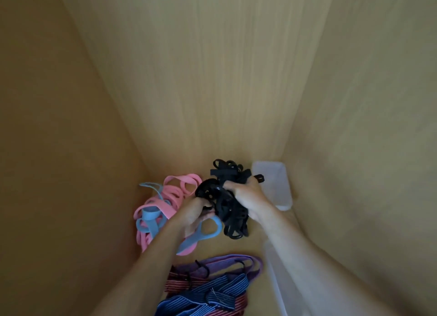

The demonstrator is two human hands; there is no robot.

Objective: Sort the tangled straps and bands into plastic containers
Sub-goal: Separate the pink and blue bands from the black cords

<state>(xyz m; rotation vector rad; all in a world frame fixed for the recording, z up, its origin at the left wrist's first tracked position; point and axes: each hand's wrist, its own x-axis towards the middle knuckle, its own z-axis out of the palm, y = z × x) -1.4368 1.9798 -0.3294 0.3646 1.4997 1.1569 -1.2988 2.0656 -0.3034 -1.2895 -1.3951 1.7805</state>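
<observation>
A tangled bundle of black straps (230,211) is held up above the wooden floor of a cabinet. My right hand (246,195) grips the bundle from the right side. My left hand (195,213) pinches its lower left part, fingers curled into the loops. Pink bands (165,197) and light blue bands (149,221) lie in a heap to the left, partly under my left forearm. A clear plastic container (276,183) stands just right of the black bundle, against the right wall.
Striped blue, red and purple elastic cords with black hooks (212,285) lie near the bottom edge. A second clear container (281,275) runs along the right, under my right forearm. Wooden walls close in the left, back and right.
</observation>
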